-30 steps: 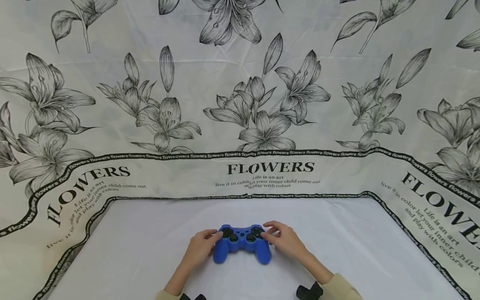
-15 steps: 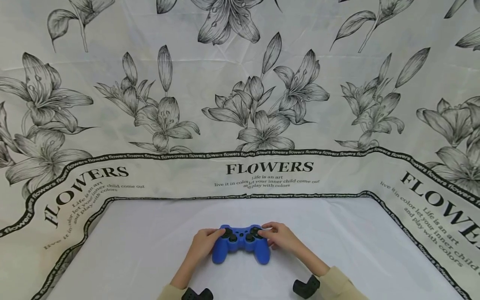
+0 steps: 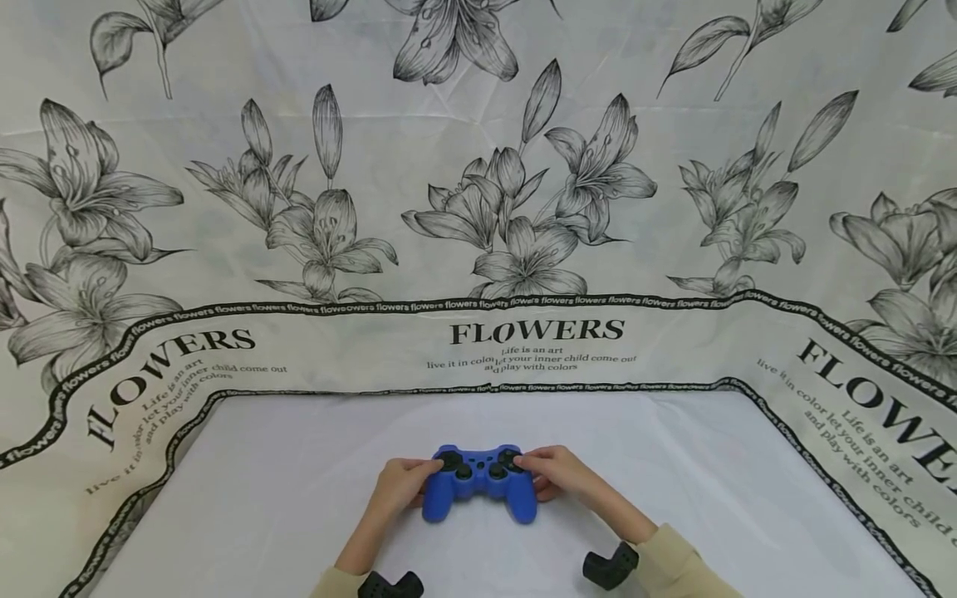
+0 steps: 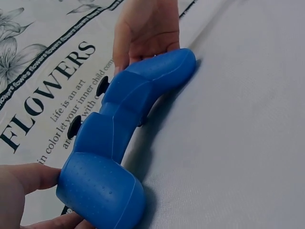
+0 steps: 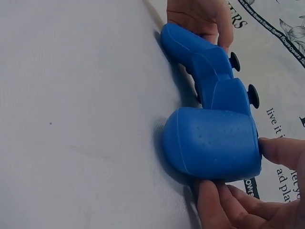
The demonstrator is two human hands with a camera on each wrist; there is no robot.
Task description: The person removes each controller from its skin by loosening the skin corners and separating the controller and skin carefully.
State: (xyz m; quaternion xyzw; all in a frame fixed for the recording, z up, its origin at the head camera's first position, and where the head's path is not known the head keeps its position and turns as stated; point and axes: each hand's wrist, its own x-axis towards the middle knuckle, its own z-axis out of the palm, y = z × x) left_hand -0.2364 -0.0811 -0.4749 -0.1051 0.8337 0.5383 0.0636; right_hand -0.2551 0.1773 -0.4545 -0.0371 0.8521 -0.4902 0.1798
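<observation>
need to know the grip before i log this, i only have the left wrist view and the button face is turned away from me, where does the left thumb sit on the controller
Observer: In the head view, the left hand has its thumb tip at the outer edge of the left black button cluster on the blue controller.
Operator: and the other thumb, its tip is hidden from me
Observer: The right hand has its thumb tip at the outer edge of the right black button cluster.
Operator: anything by that wrist
Observer: Yes, a black device beside the cuff of the beige right sleeve.
</observation>
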